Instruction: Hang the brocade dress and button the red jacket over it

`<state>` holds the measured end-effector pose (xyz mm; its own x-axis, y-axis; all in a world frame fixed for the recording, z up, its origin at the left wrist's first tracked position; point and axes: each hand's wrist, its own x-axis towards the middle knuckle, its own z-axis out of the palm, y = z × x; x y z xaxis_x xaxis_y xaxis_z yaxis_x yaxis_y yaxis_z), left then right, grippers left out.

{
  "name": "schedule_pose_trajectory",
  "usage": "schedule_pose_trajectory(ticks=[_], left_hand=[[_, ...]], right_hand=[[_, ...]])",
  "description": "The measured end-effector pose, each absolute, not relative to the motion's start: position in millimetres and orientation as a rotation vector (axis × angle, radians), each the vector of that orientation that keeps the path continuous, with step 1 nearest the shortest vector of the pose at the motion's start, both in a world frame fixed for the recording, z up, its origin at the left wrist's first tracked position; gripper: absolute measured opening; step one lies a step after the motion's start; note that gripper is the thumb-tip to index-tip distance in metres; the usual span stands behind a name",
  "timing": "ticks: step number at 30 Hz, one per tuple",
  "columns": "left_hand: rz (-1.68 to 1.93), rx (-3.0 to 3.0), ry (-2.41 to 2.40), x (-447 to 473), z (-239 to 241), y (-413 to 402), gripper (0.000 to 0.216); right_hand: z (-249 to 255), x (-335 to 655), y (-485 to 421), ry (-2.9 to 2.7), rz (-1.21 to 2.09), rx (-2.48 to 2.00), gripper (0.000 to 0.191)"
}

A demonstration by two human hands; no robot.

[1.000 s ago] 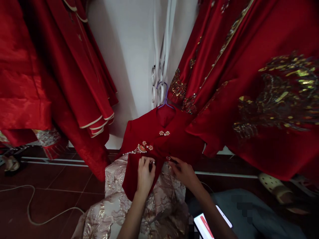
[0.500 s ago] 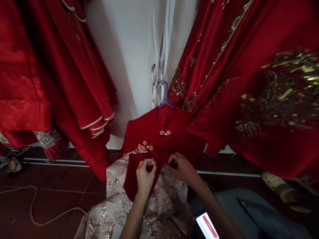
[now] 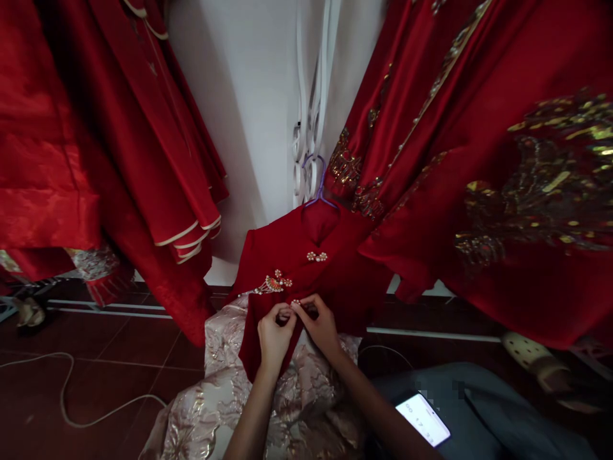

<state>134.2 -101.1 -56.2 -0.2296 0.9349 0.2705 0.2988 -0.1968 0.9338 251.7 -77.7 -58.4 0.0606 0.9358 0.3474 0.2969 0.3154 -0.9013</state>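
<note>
A red jacket (image 3: 268, 243) with a pale brocade skirt (image 3: 220, 345) below it hangs from a purple hanger (image 3: 320, 191). At its front opening my left hand (image 3: 275, 332) pinches a small beaded fastener (image 3: 295, 303) at the edge of the red cloth. My right hand (image 3: 322, 324) is closed on the same fastener, its fingertips meeting those of the left. The fingers hide most of the fastener. Higher on the chest is a pearl flower clasp (image 3: 317, 257). A fan-shaped beaded ornament (image 3: 274, 282) lies left of the opening.
Red garments (image 3: 177, 191) hang at the left, and a sequined red garment (image 3: 541, 172) hangs at the right. White straps (image 3: 311, 83) hang against the wall. A lit phone (image 3: 423, 418) lies on my leg. A pale clog (image 3: 527, 351) and a cable (image 3: 64, 390) are on the tiled floor.
My right hand has moved left and slightly up, bringing its fingertips to my left hand's. The hands were apart before. More of the phone's screen shows, farther right.
</note>
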Motion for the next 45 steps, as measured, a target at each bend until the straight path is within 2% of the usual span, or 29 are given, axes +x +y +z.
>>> schedule_pose_trajectory(ticks=[8,26,35,41,45], left_hand=[[1.466,1.431,1.449,135.3,-54.3,-103.6,0.022],[1.421,1.461,1.482,132.2,-60.4,-102.9,0.019],[1.313,1.497,1.335,117.3,-65.6,-95.2,0.015],[1.494,1.438,1.420,122.2,-63.1,-105.3,0.025],[1.515,1.588,1.457,124.1,-55.7,-113.0,0.015]], right_hand=[[-68.2,249.1,-88.2,-1.413,0.597,-1.217,0.023],[-79.1,248.5,-87.7,-1.442,0.548,-1.259,0.026],[-85.2,246.2,-87.4,-1.504,0.468,-1.252,0.018],[-84.2,247.3,-87.7,-1.439,0.396,-1.174,0.026],[-87.7,251.8,-90.9,-1.406,0.324,-1.093,0.022]])
